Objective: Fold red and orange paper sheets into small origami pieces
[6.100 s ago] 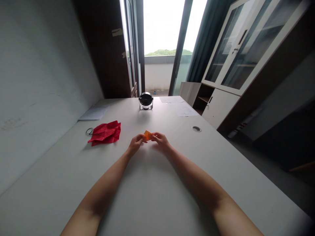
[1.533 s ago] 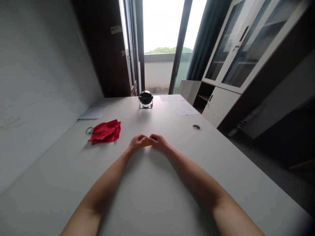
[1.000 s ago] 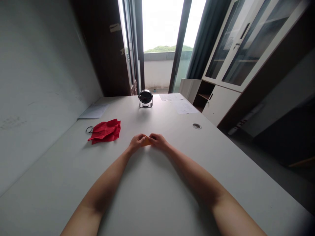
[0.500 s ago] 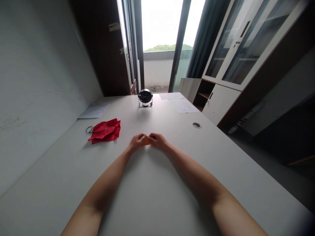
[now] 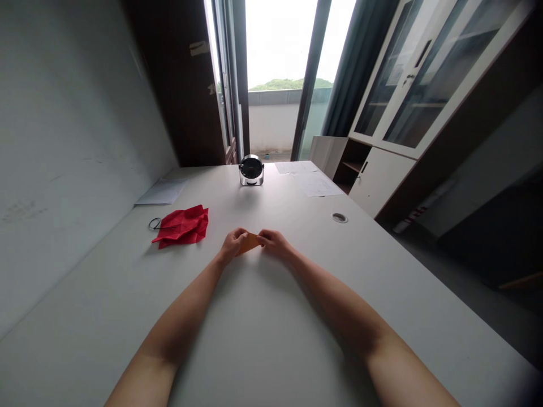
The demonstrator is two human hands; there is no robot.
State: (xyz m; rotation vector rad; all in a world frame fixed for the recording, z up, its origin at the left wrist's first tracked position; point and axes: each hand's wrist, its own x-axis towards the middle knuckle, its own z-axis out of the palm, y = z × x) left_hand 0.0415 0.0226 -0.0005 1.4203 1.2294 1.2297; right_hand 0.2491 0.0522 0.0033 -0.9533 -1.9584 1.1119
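Between my two hands is a small flat orange piece, apparently folded paper (image 5: 249, 243), held just above the white table. My left hand (image 5: 232, 243) is closed on its left side, thumb on top. On the opposite side, the fingertips of my right hand (image 5: 272, 242) pinch its right corner. Parts of the piece are hidden behind the fingers. To the left of my hands lies a crumpled red cloth or bag (image 5: 182, 227), with a thin black loop (image 5: 155, 224) at its left edge.
A round black-and-silver device on a stand (image 5: 251, 170) stands at the table's far end. Papers lie at the back left (image 5: 162, 192) and back right (image 5: 320, 184). A round cable hole (image 5: 340, 217) is near the right edge. A wall (image 5: 85, 169) borders the left side.
My left hand has shifted slightly left, away from my right hand. More of the orange paper shows between them. The red item stays where it was.
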